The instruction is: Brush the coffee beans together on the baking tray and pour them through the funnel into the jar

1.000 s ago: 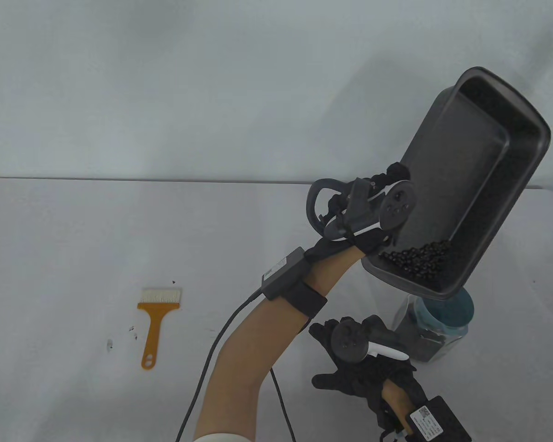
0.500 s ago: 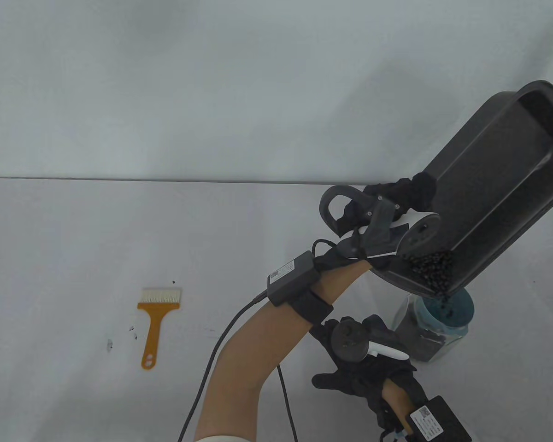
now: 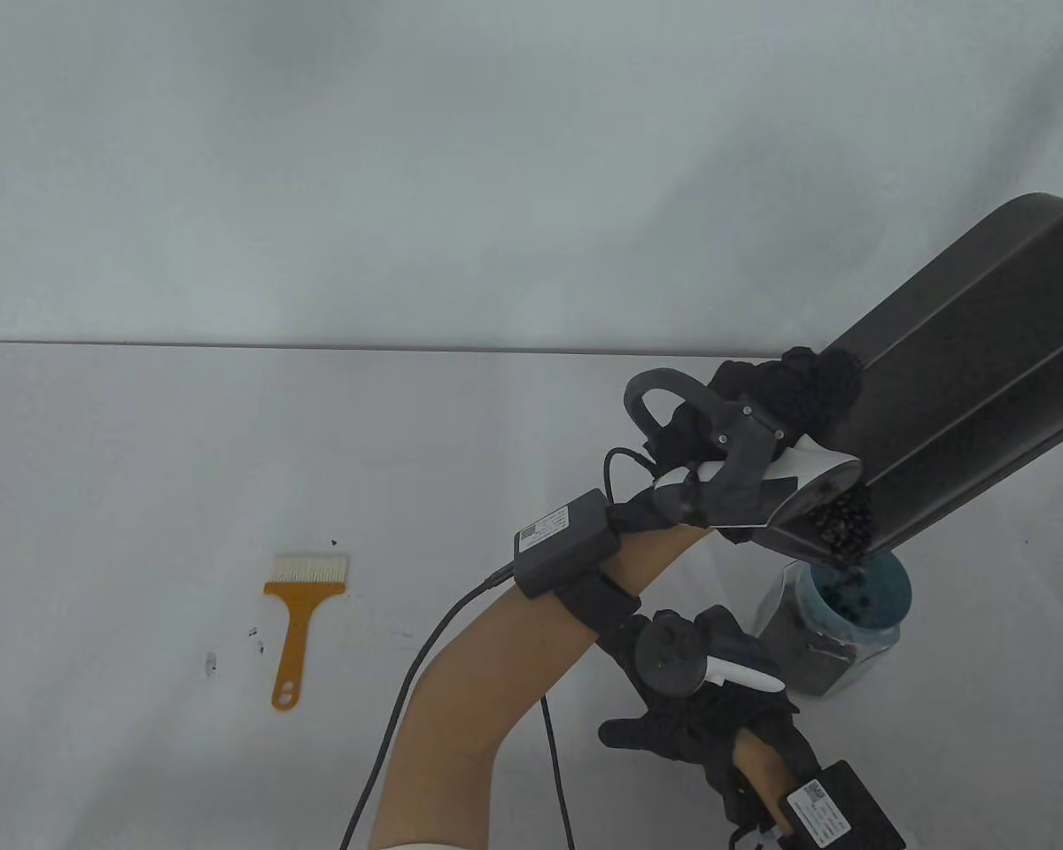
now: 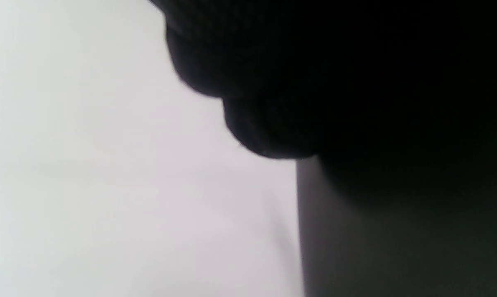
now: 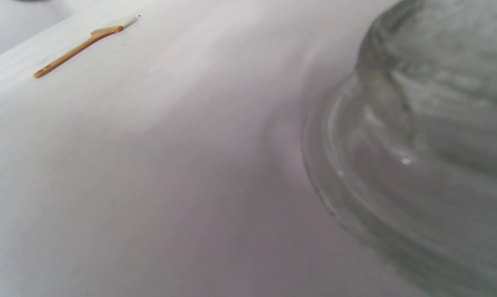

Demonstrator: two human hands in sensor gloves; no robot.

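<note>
Since a second ago the baking tray (image 3: 957,390) has swung up much steeper, its far end now running off the right edge of the frame, and the coffee beans (image 3: 841,522) have slid into its lowest corner, spilling over the lip into the teal funnel (image 3: 886,589) at lower right. The left hand (image 3: 788,390) grips the tray's long rim from the left, fingers curled over the edge. The right hand (image 3: 700,699) sits low beside the jar (image 3: 815,646); whether it touches or steadies the glass I cannot tell, and its fingers look loosely spread. The jar stands on the counter (image 3: 230,460) under the funnel, dark beans already showing inside. The tray looks stiff, light and slick, so I would expect beans to run fast once they start; the rim is probably the sensible hold. The glass jar could tip under a top-heavy funnel. The brush (image 3: 297,620) lies well apart at centre left, with a few stray specks near it. Open counter spreads leftward; the right is cramped by the frame edge.
</note>
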